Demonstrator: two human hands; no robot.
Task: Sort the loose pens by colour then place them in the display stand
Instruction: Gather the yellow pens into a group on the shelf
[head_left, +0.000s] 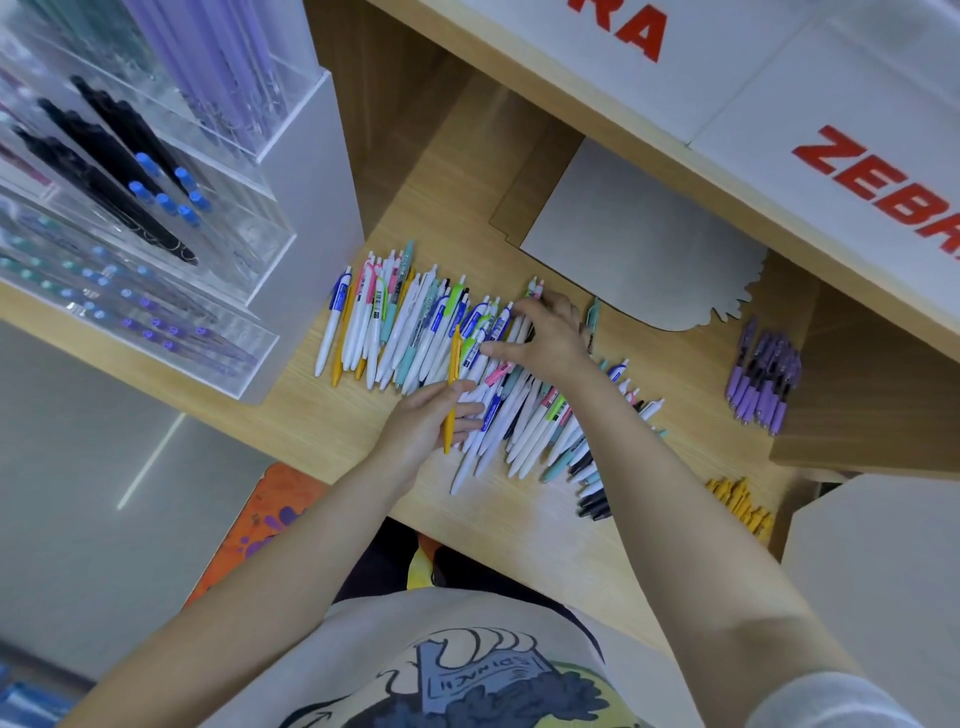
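Nearest, at 6 o'clock, a printed shirt fills the bottom edge, with both bare forearms reaching up to a wooden shelf. At centre the left hand pinches a yellow pen between thumb and fingers, the pen standing nearly upright over the loose pens. Just beyond, toward 1 o'clock, the right hand lies on the pile, fingers bent over the pens; whether it grasps one I cannot tell. At 4 o'clock lie yellow pens; at 3 o'clock, purple pens. The clear display stand with sorted pens sits at 10 o'clock. A grey board lies at 1 o'clock.
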